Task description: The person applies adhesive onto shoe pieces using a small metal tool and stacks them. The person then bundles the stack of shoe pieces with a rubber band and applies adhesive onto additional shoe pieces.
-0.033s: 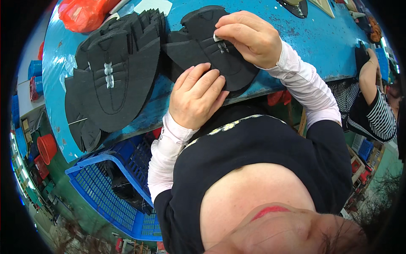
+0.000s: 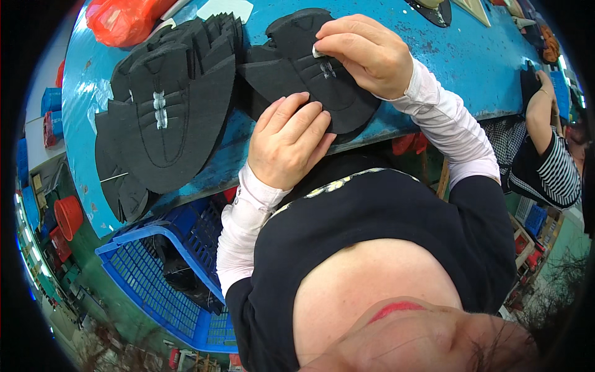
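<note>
A black flat shoe-upper-shaped piece (image 2: 338, 96) lies on top of a small stack on the blue table, with stitched or scored lines and a whitish mark (image 2: 327, 69) in its middle. My right hand (image 2: 370, 57) is over its far right part, thumb and fingers pinched on a small white piece (image 2: 317, 52) just above the mark. What this white piece is made of cannot be made out. My left hand (image 2: 289, 137) rests spread on the near left edge of the black piece. To the left, a thick fanned stack of similar black pieces (image 2: 176, 146) bears a white mark on its top one.
The blue table (image 2: 458, 80) curves away to both sides. At its far left sits a red plastic bag (image 2: 121, 22). A blue plastic basket (image 2: 139, 288) holding dark material stands below the near edge. Another person's arm (image 2: 541, 124) shows at the right.
The fingers of my right hand and the white piece have shifted very slightly. My left hand and the stacks have kept their places.
</note>
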`<state>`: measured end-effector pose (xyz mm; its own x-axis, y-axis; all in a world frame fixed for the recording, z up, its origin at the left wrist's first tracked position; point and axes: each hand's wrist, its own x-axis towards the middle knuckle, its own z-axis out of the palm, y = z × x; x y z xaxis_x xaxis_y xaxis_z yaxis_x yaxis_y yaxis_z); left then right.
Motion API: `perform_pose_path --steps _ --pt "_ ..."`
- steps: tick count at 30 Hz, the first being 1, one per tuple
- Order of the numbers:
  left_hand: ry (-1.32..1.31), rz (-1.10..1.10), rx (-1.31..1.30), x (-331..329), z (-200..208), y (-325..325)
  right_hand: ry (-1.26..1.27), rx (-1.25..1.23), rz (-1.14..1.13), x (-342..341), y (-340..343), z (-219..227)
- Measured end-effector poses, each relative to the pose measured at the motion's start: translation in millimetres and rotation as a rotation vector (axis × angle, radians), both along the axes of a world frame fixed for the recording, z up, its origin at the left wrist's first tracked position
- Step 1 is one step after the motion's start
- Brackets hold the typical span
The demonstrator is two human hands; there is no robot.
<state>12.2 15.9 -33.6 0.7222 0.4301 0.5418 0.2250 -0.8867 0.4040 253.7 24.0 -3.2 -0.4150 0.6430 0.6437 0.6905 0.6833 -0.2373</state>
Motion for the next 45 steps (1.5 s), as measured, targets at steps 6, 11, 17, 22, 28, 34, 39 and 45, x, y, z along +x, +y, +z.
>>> perform_pose_path --steps 6,11,17,22,28,34,39,45 --pt "0.001 0.007 -0.004 -1 0 -1 -0.013 -0.002 0.026 -1 2 9" --pt "-0.011 0.006 -0.011 0 -1 -1 -0.031 0.021 0.018 0 -4 3" --pt "-0.013 0.015 -0.005 0 0 -2 -0.043 -0.062 0.048 -3 -25 8" --pt "-0.009 0.023 0.003 0 -1 -3 -0.053 -0.102 0.050 -5 -39 11" --pt "-0.013 0.018 -0.009 0 -1 -2 0.111 -0.110 -0.057 0 -39 19" --pt "-0.016 0.012 -0.015 1 -1 -2 0.093 -0.105 -0.010 0 -34 15" --pt "-0.014 0.007 -0.016 1 0 -1 0.061 -0.157 0.010 -3 -34 14" --pt "-0.010 0.006 -0.028 2 0 -1 0.104 -0.078 -0.038 1 -24 11"
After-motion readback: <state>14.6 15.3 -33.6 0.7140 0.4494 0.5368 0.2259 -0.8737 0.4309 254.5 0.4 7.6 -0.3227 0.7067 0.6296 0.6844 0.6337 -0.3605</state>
